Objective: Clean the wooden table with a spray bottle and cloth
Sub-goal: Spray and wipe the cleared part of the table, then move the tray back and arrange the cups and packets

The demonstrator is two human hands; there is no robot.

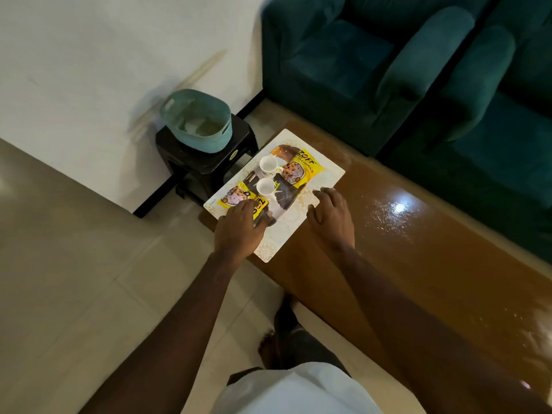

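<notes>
A teal basket (197, 121) sits on a dark stool (206, 162) beside the wooden worktop (433, 258). On the worktop's end lies a tray (288, 230) carrying two cups (268, 165) and snack packets (298, 168). The left hand (239, 225) lies on its near corner, fingers fairly straight and together over a packet. The right hand (331, 216) bends over the tray's side edge; whether it grips, I cannot tell. Pale specks (391, 216) dot the wood. No spray bottle or cloth shows, so cleaning seems barely begun, with the tray likely still to clear.
</notes>
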